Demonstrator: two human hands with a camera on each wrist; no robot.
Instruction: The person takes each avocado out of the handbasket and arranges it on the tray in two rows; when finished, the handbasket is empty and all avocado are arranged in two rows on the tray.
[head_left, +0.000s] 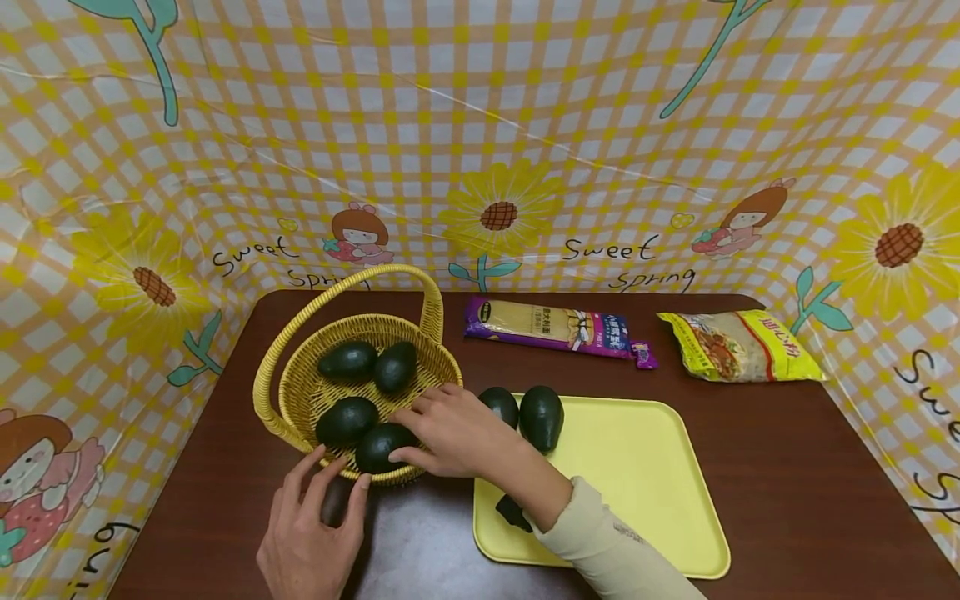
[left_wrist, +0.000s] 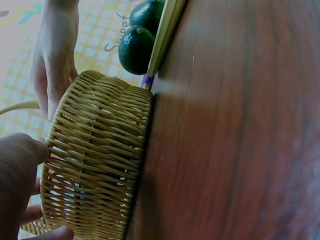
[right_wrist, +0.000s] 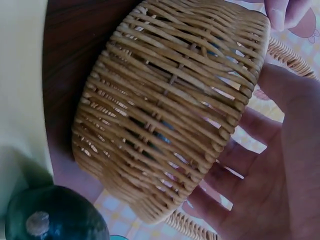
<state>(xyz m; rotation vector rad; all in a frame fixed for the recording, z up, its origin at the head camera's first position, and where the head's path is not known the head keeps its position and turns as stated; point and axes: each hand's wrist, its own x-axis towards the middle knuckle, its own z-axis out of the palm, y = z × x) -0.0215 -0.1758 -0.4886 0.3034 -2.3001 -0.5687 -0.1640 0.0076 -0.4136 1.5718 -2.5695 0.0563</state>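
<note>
Left hand (head_left: pixel 313 521): lower left, fingers spread, pointing up-frame.
Right hand (head_left: pixel 456 429): lower centre, pointing left; fingertips partly hidden, grip unclear.
Right forearm (head_left: pixel 600 537): sleeved, slants from bottom edge.

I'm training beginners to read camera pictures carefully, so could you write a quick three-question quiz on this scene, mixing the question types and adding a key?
1. Count: how many avocados can be seen in the wicker basket?
2. True or false: in the head view, the yellow bag lies to the right of the purple pasta packet.
3. Which hand reaches farther into the basket in the head view, left or right?

Key:
1. Four.
2. True.
3. The right hand; the left hand is at the near rim.
</note>
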